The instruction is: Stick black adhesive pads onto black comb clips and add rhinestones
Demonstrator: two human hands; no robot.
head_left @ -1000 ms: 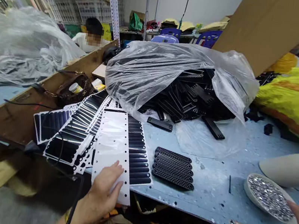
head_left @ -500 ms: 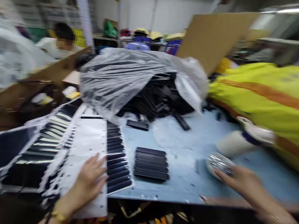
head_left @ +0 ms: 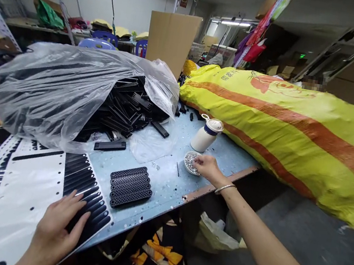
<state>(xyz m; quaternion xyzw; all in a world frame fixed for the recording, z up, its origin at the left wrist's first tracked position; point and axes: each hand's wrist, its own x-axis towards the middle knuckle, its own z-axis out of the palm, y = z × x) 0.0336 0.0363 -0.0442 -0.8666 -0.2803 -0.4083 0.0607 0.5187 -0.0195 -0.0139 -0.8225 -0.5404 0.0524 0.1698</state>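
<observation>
My left hand [head_left: 61, 221] lies with its fingers spread on a sheet of black adhesive strips [head_left: 84, 180], partly over its white backing paper [head_left: 25, 184]. At the right, my right hand [head_left: 208, 168] reaches into a small white bowl [head_left: 188, 169] of tiny shiny metal pieces [head_left: 190, 158]. Its fingertips are pinched together at the pieces; what they hold, if anything, is hidden. Between the hands sits a neat block of black perforated plastic bars [head_left: 131, 185]. One single black bar [head_left: 110, 145] lies behind it.
A clear plastic bag [head_left: 53, 86] spills many black bars [head_left: 123, 110] at the back. Just behind the bowl stands a white bottle [head_left: 205, 137] with a loop lid. A large yellow sack [head_left: 284, 113] borders the right side. The blue tabletop [head_left: 160, 192] ends near my lap.
The view has swung to the right and sharpened. My left hand now rests partly on the black strips rather than on the white paper. My right hand is still at the bowl.
</observation>
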